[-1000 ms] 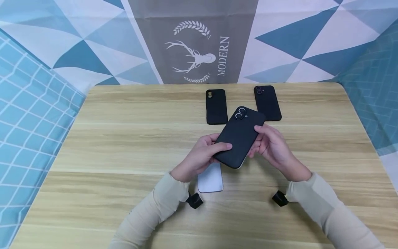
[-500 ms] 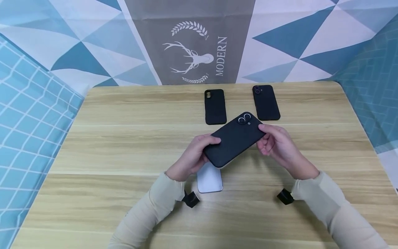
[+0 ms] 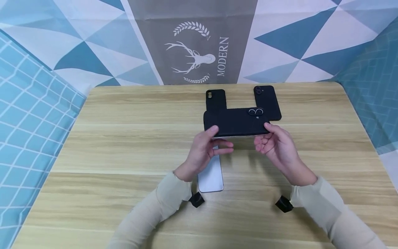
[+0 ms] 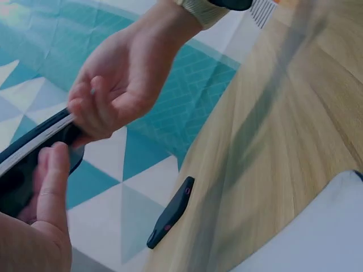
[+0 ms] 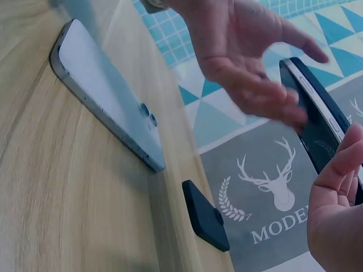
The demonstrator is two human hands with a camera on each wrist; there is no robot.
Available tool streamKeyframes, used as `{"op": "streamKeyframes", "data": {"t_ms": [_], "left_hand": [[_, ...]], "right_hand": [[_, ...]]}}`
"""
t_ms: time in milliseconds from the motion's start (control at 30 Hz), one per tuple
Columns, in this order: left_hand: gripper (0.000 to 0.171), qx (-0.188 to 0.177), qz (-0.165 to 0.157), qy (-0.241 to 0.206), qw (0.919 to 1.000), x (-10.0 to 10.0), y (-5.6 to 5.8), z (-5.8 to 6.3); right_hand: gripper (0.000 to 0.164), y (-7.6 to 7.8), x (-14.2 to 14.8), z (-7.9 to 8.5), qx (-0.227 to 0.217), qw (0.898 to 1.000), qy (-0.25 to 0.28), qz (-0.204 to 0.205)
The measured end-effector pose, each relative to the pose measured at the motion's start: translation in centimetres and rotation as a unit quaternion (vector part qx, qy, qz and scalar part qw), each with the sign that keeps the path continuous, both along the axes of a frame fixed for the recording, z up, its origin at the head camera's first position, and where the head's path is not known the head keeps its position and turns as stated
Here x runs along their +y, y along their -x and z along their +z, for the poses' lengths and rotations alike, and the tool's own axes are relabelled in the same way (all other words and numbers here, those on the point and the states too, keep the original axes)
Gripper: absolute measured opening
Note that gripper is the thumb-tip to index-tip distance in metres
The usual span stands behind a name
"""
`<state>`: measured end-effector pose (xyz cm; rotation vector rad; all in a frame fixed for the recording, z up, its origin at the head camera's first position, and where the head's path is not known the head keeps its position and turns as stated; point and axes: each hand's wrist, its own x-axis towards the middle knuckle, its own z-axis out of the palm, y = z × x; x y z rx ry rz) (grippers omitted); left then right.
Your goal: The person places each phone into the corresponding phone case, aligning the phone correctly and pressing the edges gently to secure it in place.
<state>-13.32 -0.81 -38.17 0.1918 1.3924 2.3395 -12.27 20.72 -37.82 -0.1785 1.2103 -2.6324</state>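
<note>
A smartphone (image 3: 233, 122) in a black case is held sideways above the table, its two ringed lenses near the right end. My right hand (image 3: 283, 152) pinches that end, thumb on the back and curled fingers underneath. At the other end is my left hand (image 3: 199, 157), its thumb overlapping the case in the head view and its fingers stretched out below. From the right wrist, those left fingers (image 5: 258, 93) spread beside the dark screen, with the thumb standing off the silver, buttoned edge. Beneath the left hand, a white phone (image 3: 210, 178) lies on the table.
A black phone case (image 3: 216, 99) with wood showing through its lens holes lies at the back, partly covered by the held phone. Right of it lies another black case or cased phone (image 3: 268, 103). Patterned cloth (image 3: 280, 41) hangs behind the wooden table (image 3: 124, 145).
The cased phone has turned clockwise from a steep slant to nearly level and tipped its long edge toward me. My left fingers have come away from its underside and straightened; the right hand keeps its pinch.
</note>
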Motion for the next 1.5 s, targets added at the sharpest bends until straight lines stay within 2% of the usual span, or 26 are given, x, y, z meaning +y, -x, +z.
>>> {"op": "streamKeyframes", "data": {"t_ms": [67,167,300,433,567,733,833,1033,1167,1367,1433,1500], "left_hand": [[0.043,-0.003,-0.013,0.025,0.9996,0.7,-0.1,0.0],[0.037,0.012,-0.022,0.049,0.9985,1.9,-0.2,0.1],[0.032,0.038,0.011,0.041,0.9984,2.7,-0.1,0.4],[0.032,0.048,0.045,0.003,0.9978,2.7,-0.1,0.5],[0.031,0.047,0.055,-0.018,0.9973,2.3,0.0,0.4],[0.031,0.036,0.051,-0.022,0.9978,2.2,0.0,0.4],[0.030,0.033,0.048,-0.021,0.9981,2.2,0.0,0.4],[0.028,0.015,0.035,-0.036,0.9986,2.2,-0.1,0.6],[0.025,-0.006,0.039,-0.041,0.9984,2.2,0.0,0.6],[0.027,-0.019,0.047,-0.038,0.9980,2.1,0.1,0.6],[0.028,-0.016,0.046,-0.031,0.9983,2.1,0.1,0.5],[0.028,-0.005,0.035,-0.018,0.9992,2.1,0.1,0.5]], "right_hand": [[0.046,-0.1,-0.2,0.1,0.002,1.000,0.000,-0.003],[0.044,-0.4,-0.6,0.1,0.015,1.000,-0.002,-0.004],[0.038,-0.8,-1.0,0.1,0.036,0.999,-0.030,-0.003],[0.030,-0.9,-1.1,0.3,0.050,0.992,-0.118,-0.003],[0.035,-0.9,-0.9,0.8,0.039,0.975,-0.218,0.003],[0.039,-1.0,-1.0,1.0,0.019,0.965,-0.260,-0.010],[0.041,-1.0,-1.2,0.8,0.028,0.964,-0.264,-0.024],[0.041,-1.0,-1.4,0.6,0.049,0.971,-0.231,-0.023],[0.039,-1.0,-1.6,0.7,0.023,0.976,-0.215,-0.009],[0.045,-0.9,-1.9,0.5,-0.005,0.976,-0.213,0.047],[0.043,-0.8,-2.2,0.4,-0.001,0.978,-0.202,0.047],[0.042,-0.8,-2.4,0.2,0.007,0.983,-0.181,0.030]]}}
